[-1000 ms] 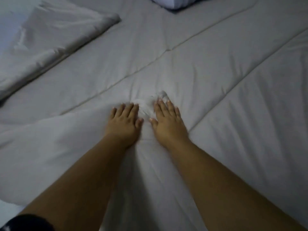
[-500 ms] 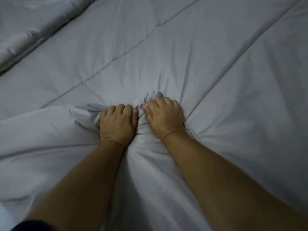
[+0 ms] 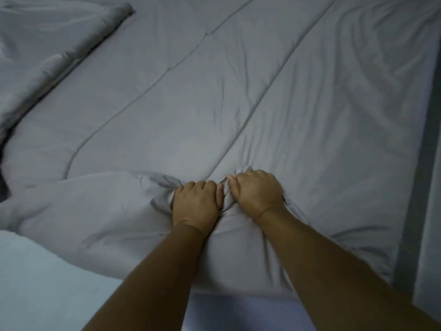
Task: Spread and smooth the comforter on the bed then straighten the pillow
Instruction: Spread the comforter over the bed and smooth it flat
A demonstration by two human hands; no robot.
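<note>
A grey quilted comforter (image 3: 238, 91) covers most of the bed, with stitched seams running diagonally. Near its front edge my left hand (image 3: 195, 204) and my right hand (image 3: 257, 192) sit side by side, both fisted on a bunch of the comforter's fabric. Creases fan out from the two fists. At the upper left a part of the comforter (image 3: 47, 51) lies folded back on itself. The pillow is out of view.
A pale bed sheet (image 3: 43, 283) shows at the lower left and along the front, below the comforter's edge. A dark strip and a grey vertical surface (image 3: 429, 211) border the bed on the right.
My hands went from flat with fingers spread to fisted on the fabric. The bunched comforter has come back toward me, so its front edge and the sheet below now show.
</note>
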